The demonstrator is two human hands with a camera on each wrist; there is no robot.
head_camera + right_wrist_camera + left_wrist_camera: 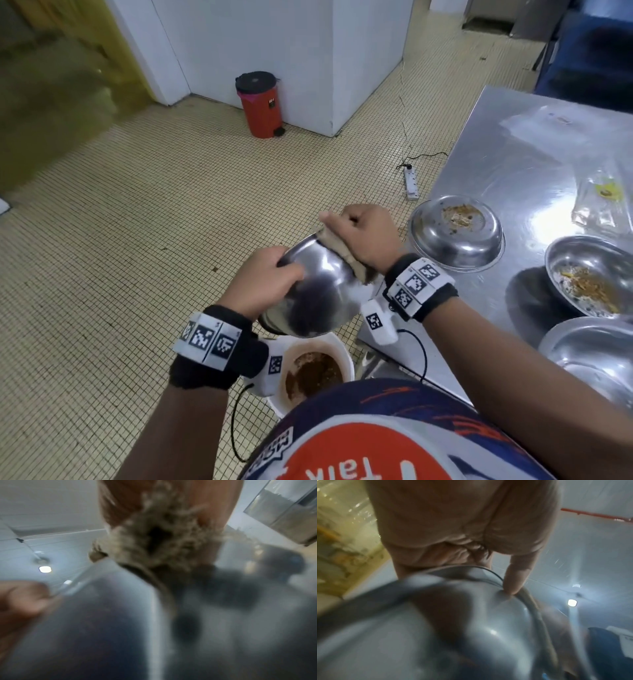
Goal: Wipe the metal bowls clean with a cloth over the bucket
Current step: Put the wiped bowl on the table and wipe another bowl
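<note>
1. Steel bowl (317, 291) held tilted in mid-air above white bucket (346, 356), outer side facing the head camera.
2. Left hand (265, 281) gripping bowl's left rim, fingers curled over the edge, thumb tip pressed on the outer wall in the left wrist view.
3. Right hand (363, 236) clenched around brown cloth (339, 250), pressed against bowl's upper right rim.
4. Bucket on tiled floor, brown scraps inside.
5. Three more bowls on metal table (513, 164) to the right: soiled bowl (455, 233), second soiled bowl (592, 274), cleaner bowl (592, 353).
</note>
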